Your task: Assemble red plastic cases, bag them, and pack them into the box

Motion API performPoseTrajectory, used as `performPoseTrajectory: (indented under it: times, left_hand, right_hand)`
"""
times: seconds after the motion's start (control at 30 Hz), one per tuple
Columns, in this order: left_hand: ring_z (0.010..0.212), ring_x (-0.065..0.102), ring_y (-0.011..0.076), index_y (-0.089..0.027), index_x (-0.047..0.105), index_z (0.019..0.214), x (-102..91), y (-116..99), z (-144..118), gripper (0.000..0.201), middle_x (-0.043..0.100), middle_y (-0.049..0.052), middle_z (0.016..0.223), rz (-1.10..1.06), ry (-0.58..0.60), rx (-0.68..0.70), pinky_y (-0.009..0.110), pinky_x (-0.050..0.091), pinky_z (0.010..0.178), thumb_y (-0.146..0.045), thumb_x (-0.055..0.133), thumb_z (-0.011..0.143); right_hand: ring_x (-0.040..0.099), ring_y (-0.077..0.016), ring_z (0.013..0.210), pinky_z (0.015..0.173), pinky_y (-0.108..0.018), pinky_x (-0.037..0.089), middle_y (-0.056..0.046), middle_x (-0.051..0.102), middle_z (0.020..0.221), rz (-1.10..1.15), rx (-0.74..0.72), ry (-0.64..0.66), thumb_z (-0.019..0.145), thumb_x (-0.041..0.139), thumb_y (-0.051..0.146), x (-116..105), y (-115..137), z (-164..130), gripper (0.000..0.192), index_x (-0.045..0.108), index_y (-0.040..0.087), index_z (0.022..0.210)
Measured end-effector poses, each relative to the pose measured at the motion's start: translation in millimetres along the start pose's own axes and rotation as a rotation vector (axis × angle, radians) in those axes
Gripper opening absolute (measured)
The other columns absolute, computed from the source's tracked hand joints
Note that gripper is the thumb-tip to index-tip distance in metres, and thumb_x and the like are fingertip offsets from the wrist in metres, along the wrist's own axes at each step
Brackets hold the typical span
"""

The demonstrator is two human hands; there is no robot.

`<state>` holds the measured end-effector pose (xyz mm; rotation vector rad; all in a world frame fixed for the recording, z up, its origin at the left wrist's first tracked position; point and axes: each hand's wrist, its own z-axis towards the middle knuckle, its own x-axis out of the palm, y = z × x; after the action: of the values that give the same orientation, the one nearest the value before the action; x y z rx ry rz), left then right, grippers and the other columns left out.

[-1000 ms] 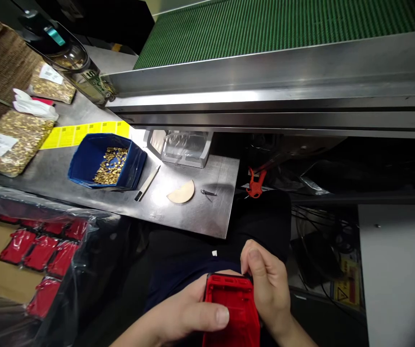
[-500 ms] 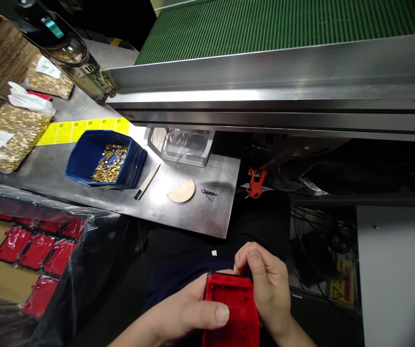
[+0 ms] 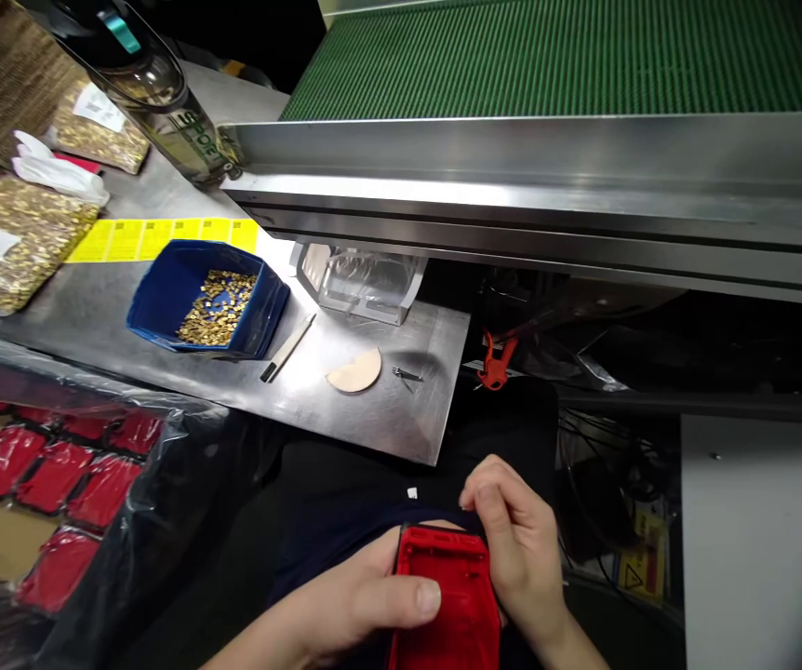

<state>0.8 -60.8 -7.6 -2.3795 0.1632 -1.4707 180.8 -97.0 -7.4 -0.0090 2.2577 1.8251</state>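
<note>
Green conveyor belt [image 3: 547, 51] runs across the top, with its steel side rail over the back of the tabletop [image 3: 373, 409]. Box of bagged red housings [image 3: 59, 475] sits low left, within reach. Blue bin [image 3: 164, 298] of small brass parts stands on the tabletop, open side up for picking. Beside it lie a slim tool [image 3: 287, 348], a half-round tan piece [image 3: 354, 373] and a tiny metal clip [image 3: 406, 374]. Red plastic housing [image 3: 449, 596] is held over the lap, below the tabletop edge. Left hand [image 3: 352, 605] steadies it, grip clamped with the thumb across its face. Right hand [image 3: 519, 549] has its grip pinched at the housing's top edge, possibly on a small part, too small to tell.
</note>
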Motion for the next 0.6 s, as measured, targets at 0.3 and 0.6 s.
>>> performPoseTrajectory:
  times: [0.3,0.6]
  left_hand:
    - [0.096,0.077,0.0330,-0.008,0.068,0.120,-14.4,17,-7,0.069,0.077,0.024,0.107,-0.345,-0.211,0.097,0.040,0.058,0.087,-0.067,0.068,0.085]
    - [0.116,0.070,0.0386,-0.018,0.049,0.145,-24.7,19,-39,0.092,0.063,0.028,0.138,-0.300,-0.038,0.201,0.051,0.052,0.099,-0.069,0.080,0.076]
  right_hand:
    - [0.058,-0.0127,0.056,0.059,-0.024,0.046,0.002,0.062,0.064,-0.430,-0.162,-0.042,0.109,0.045,0.033,-16,-22,31,0.036,0.068,0.021,0.084]
    - [0.059,-0.0314,0.108,0.092,-0.042,0.049,-0.013,0.063,0.114,-0.795,-0.094,0.096,0.095,0.063,0.034,48,-77,133,0.022,0.064,0.021,0.112]
